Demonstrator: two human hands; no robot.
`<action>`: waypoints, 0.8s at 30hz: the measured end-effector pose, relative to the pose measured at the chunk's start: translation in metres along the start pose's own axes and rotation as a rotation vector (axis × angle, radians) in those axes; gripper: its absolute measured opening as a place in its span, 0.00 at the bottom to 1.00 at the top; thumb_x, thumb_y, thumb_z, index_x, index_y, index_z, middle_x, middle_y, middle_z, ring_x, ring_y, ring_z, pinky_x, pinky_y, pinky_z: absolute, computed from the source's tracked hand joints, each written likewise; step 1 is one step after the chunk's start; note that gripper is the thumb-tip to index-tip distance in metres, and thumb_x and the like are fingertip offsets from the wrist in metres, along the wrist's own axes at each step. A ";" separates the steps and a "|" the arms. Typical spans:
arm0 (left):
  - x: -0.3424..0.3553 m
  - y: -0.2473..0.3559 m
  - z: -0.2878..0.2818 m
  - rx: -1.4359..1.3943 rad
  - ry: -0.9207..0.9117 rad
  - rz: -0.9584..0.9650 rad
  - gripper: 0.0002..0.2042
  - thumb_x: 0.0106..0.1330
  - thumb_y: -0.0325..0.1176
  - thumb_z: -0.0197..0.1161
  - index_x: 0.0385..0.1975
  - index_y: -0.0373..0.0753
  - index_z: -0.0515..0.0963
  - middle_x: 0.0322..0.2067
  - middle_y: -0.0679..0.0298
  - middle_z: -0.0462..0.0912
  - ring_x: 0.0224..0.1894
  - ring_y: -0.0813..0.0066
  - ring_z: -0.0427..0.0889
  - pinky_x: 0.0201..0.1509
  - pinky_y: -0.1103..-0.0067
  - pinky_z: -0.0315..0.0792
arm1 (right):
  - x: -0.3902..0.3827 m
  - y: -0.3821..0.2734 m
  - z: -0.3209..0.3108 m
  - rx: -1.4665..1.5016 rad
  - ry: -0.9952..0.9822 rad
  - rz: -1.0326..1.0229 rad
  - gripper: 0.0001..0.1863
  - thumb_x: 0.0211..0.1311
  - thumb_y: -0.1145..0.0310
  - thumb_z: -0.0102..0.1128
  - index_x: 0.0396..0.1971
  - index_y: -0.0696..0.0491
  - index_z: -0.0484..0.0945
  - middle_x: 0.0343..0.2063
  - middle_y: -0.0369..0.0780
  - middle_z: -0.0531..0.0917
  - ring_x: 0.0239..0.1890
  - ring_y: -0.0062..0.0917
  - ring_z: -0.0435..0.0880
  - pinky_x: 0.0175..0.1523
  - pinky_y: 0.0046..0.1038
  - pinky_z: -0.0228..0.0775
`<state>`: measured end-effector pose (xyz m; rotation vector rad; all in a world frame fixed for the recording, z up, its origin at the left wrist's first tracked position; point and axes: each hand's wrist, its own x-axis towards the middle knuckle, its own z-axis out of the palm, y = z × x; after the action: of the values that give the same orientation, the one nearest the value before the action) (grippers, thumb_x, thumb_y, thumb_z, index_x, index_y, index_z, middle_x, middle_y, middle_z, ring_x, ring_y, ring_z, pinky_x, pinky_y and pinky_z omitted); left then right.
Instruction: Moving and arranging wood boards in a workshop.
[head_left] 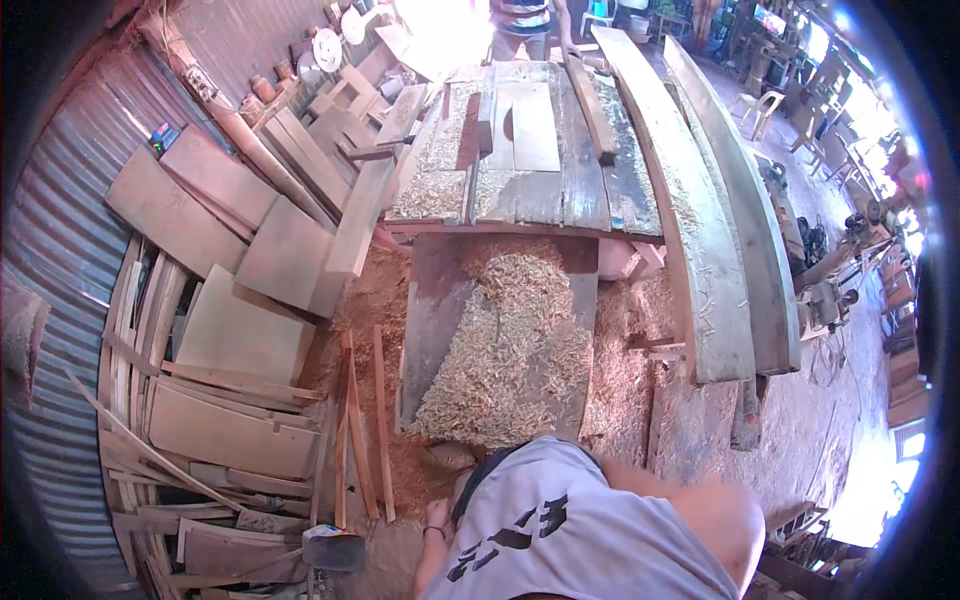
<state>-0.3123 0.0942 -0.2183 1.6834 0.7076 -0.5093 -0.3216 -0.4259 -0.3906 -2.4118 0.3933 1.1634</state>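
Note:
My left hand (438, 514), with a dark band at its wrist, hangs low beside my dark shorts (478, 478). Its fingers are too hidden and small to read, and I see nothing held in it. My right hand is out of the picture; on that side only my bent bare leg (715, 515) shows. Just in front of me a sloping flat panel (425, 330) carries a heap of pale wood shavings (520, 340). Beyond it stands a wooden workbench (535, 205) strewn with shavings, with a thin light board (535, 125) on top.
Two long thick planks (690, 220) slope along the right. Stacked boards (230, 430) and narrow sticks (380, 420) crowd the left, by a corrugated metal wall (60, 330). Behind the bench another person (520, 25) rests a hand near a narrow beam (590, 105). Sawdust covers the floor.

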 end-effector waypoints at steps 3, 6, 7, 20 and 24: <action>-0.014 -0.080 -0.038 0.286 0.203 0.001 0.18 0.52 0.47 0.50 0.23 0.35 0.73 0.19 0.60 0.74 0.21 0.72 0.72 0.23 0.77 0.65 | -0.039 -0.055 0.021 0.055 -0.156 0.026 0.23 0.38 0.54 0.53 0.32 0.56 0.74 0.35 0.49 0.74 0.40 0.37 0.72 0.44 0.31 0.64; 0.011 -0.089 -0.016 0.414 0.170 0.041 0.24 0.52 0.51 0.48 0.28 0.32 0.75 0.23 0.58 0.76 0.24 0.67 0.74 0.27 0.72 0.66 | -0.062 -0.056 0.005 0.172 -0.094 0.073 0.22 0.39 0.55 0.52 0.33 0.54 0.74 0.35 0.49 0.75 0.40 0.36 0.73 0.44 0.31 0.64; 0.013 -0.088 -0.017 0.401 0.182 0.046 0.24 0.52 0.51 0.48 0.28 0.32 0.75 0.23 0.58 0.76 0.24 0.67 0.74 0.27 0.72 0.66 | -0.060 -0.071 -0.005 0.178 -0.072 0.047 0.22 0.39 0.55 0.52 0.33 0.54 0.74 0.35 0.48 0.75 0.39 0.36 0.73 0.44 0.30 0.64; 0.000 0.017 -0.035 0.535 0.065 -0.052 0.15 0.48 0.38 0.49 0.27 0.33 0.74 0.24 0.56 0.77 0.24 0.72 0.75 0.29 0.77 0.68 | -0.096 -0.209 -0.130 -0.111 0.160 -0.317 0.14 0.37 0.69 0.52 0.30 0.54 0.76 0.27 0.46 0.78 0.33 0.33 0.76 0.40 0.29 0.67; -0.017 0.021 -0.036 0.264 0.189 -0.033 0.14 0.49 0.37 0.48 0.23 0.31 0.73 0.21 0.57 0.75 0.22 0.71 0.73 0.27 0.76 0.67 | -0.090 -0.210 -0.115 0.392 0.163 0.014 0.15 0.37 0.63 0.49 0.29 0.49 0.77 0.27 0.46 0.77 0.32 0.33 0.77 0.38 0.28 0.68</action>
<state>-0.3120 0.1236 -0.1841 1.9880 0.8340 -0.4874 -0.2098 -0.2951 -0.2020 -2.1629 0.6265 0.8068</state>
